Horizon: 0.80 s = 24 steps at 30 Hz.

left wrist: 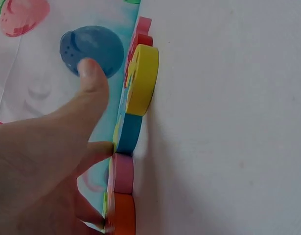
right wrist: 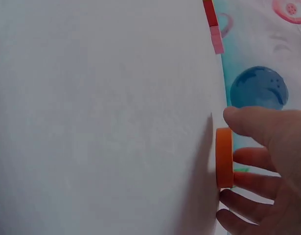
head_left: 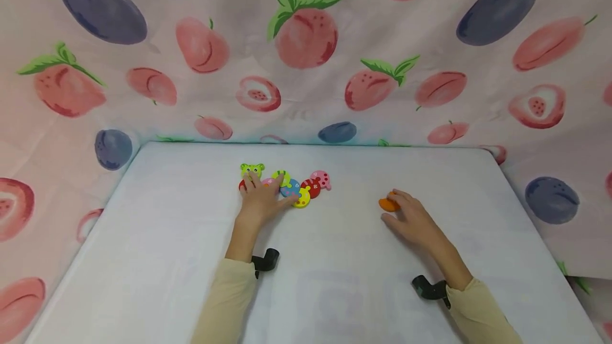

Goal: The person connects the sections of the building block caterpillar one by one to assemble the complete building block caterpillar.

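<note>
A chain of colourful wooden puzzle pieces (head_left: 289,189) joins up across the table, with a green animal-head piece (head_left: 252,169) at its left end. My left hand (head_left: 260,205) lies over the chain's left part with fingers spread, fingertips touching the pieces and hiding some of them. In the left wrist view its thumb is raised beside the yellow piece (left wrist: 144,81). Off to the right, a loose orange piece (head_left: 386,205) lies under the fingertips of my right hand (head_left: 415,223). The right wrist view shows those fingers on the flat face of the orange piece (right wrist: 224,157), thumb apart from its edge.
A white-covered table (head_left: 334,291) carries all the pieces. Behind it hangs a fruit-patterned cloth (head_left: 306,94), meeting the table's far edge. Black camera mounts (head_left: 265,260) sit on both wrists. White tabletop separates the orange piece from the pink piece (head_left: 321,179) at the chain's right end.
</note>
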Each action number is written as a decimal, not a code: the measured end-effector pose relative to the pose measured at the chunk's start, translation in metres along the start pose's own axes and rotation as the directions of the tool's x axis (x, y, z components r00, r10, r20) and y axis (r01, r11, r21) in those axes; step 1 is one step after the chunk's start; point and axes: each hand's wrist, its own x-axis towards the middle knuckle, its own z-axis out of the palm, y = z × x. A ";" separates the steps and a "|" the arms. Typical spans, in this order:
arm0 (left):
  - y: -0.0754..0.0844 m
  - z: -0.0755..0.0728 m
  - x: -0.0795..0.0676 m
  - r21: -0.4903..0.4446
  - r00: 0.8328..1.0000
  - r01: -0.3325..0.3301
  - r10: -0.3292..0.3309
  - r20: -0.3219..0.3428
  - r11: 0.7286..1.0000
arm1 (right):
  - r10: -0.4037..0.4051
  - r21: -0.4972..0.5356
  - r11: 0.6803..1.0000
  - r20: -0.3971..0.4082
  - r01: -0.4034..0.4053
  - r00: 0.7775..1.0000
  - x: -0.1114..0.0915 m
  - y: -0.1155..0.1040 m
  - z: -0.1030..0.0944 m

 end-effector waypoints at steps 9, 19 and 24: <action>0.011 0.008 0.005 0.052 0.997 0.071 -0.069 -0.040 0.996 | -0.020 -0.026 0.999 -0.055 0.019 0.998 0.009 -0.006 0.007; 0.012 0.007 0.001 0.054 0.997 0.063 -0.060 -0.054 0.997 | 0.015 0.092 0.996 -0.073 -0.009 0.997 0.017 -0.024 0.017; 0.012 0.009 -0.001 0.079 0.993 0.094 -0.087 -0.085 0.992 | 0.043 0.160 0.987 -0.068 -0.032 0.997 0.026 -0.050 0.027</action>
